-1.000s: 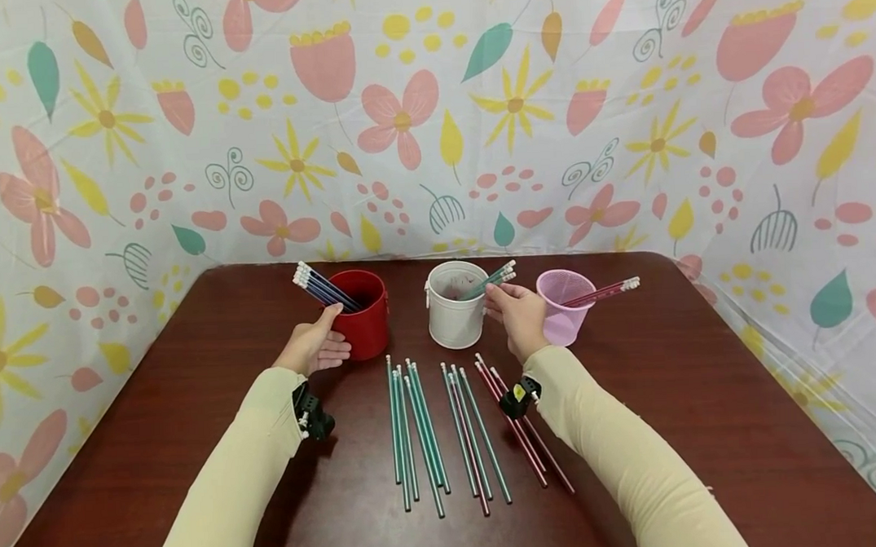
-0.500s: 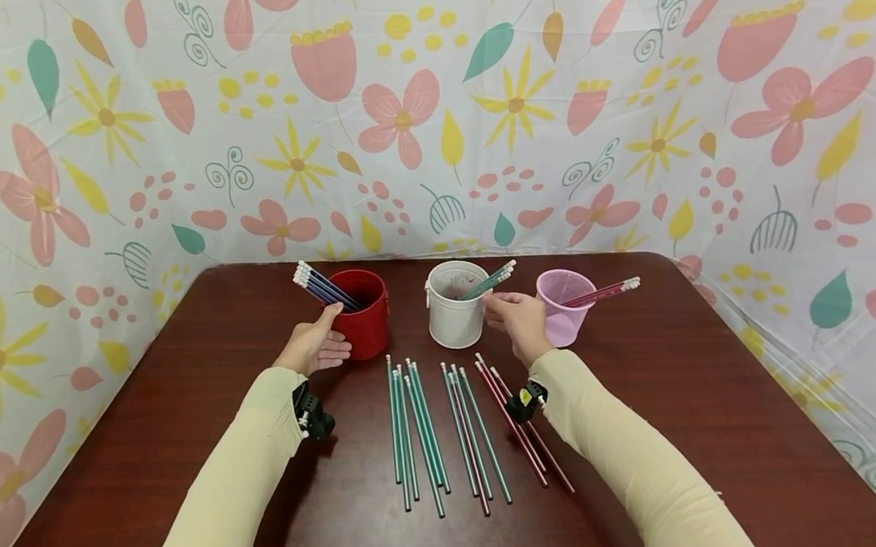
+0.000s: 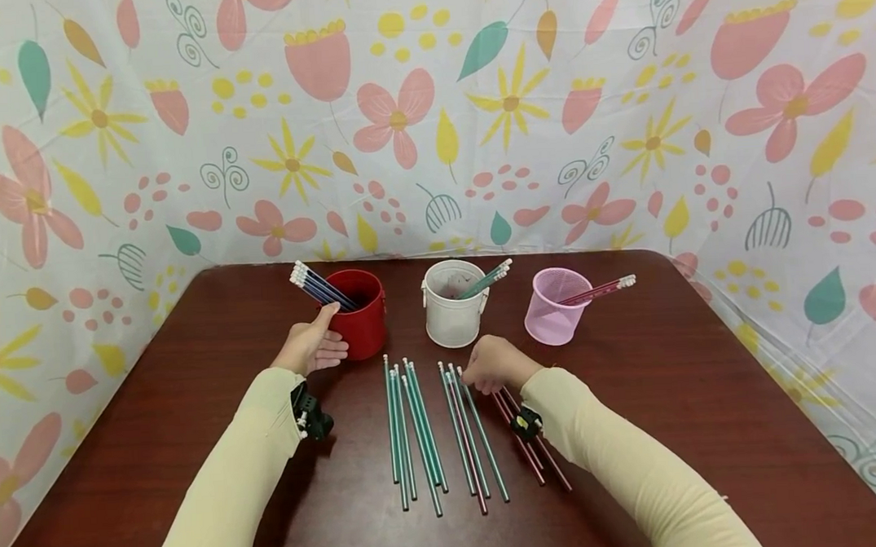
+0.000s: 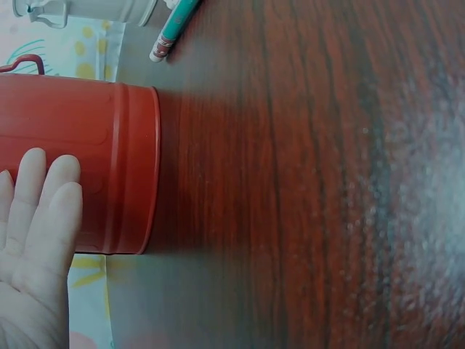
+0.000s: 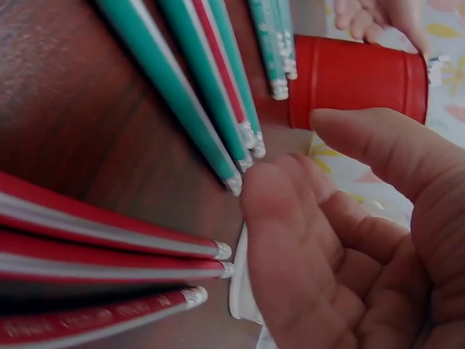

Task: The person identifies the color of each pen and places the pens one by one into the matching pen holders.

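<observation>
My left hand (image 3: 313,346) rests against the left side of a red bucket (image 3: 367,330), its thumb near the rim. Straight fingers (image 4: 62,211) show beside the bucket in the left wrist view. Dark blue pencils (image 3: 321,287) lean in that bucket. My right hand (image 3: 497,364) is low over the table, at the eraser ends of a group of green pencils (image 3: 489,442) with one red pencil (image 5: 218,58) among them. In the right wrist view, its thumb stands apart from the loosely bent fingers, with nothing held between them.
A white bucket (image 3: 452,326) holds green pencils (image 3: 491,276); a pink mesh cup (image 3: 550,322) holds red pencils (image 3: 600,289). More green pencils (image 3: 423,437) lie at mid-table, and several loose red pencils (image 3: 552,464) lie under the right wrist. A floral cloth (image 3: 405,193) hangs behind.
My right hand has left the green pencils at the white bucket's rim and come down toward the pencils on the table. My left hand stays at the red bucket.
</observation>
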`<action>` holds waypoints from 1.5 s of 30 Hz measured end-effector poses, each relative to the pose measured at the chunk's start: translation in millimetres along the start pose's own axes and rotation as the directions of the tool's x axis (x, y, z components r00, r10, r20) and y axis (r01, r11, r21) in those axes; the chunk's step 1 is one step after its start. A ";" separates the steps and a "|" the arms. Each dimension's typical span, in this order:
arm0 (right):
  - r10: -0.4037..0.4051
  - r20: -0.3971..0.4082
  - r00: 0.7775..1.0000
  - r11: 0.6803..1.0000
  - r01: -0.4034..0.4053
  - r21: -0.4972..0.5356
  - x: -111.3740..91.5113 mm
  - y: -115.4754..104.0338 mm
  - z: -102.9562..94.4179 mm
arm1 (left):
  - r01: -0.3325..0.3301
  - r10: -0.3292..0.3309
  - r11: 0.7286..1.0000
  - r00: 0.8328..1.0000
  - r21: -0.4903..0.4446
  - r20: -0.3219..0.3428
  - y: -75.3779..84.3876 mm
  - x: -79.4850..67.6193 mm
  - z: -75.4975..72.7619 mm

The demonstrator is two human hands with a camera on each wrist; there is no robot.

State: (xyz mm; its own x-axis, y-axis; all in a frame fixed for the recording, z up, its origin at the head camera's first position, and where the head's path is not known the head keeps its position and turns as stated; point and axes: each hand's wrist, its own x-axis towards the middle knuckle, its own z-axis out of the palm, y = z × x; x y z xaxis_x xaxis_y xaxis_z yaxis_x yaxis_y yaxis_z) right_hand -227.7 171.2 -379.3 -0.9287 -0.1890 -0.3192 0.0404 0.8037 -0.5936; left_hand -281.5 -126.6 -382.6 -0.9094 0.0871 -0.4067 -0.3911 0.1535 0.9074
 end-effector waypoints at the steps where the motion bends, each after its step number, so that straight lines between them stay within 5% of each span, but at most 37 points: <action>1: 0.003 0.000 1.000 1.000 -0.003 -0.026 -0.6 0.0 1.5 | 0.000 0.000 1.000 1.000 0.000 0.000 0.1 0.1 0.0; 12: 0.011 0.037 0.999 0.976 -0.002 -0.216 0.6 6.3 17.4 | 0.000 0.000 1.000 1.000 0.010 0.005 -0.4 2.2 0.6; 31: 0.070 0.093 0.993 0.968 -0.045 -0.248 -1.2 -0.5 21.8 | 0.006 -0.006 1.000 1.000 0.015 0.008 -0.5 2.8 -1.0; 37: 0.016 0.056 0.998 0.984 -0.005 -0.180 -0.7 0.7 20.1 | 0.008 -0.008 1.000 1.000 0.023 0.004 0.2 3.9 -2.3; 45: -0.009 -0.015 1.000 0.996 0.010 0.094 1.6 3.7 17.9 | 0.014 -0.014 0.999 1.000 0.030 0.006 -0.8 5.4 -2.6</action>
State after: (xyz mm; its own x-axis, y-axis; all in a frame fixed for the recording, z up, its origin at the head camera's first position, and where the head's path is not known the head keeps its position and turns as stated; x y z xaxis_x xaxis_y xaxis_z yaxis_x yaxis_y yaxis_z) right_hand -222.4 163.7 -395.2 -0.9346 -0.1875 -0.3024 0.0651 0.7453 -0.6636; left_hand -286.5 -128.8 -385.2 -0.9028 0.0910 -0.4204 -0.3996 0.1844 0.8980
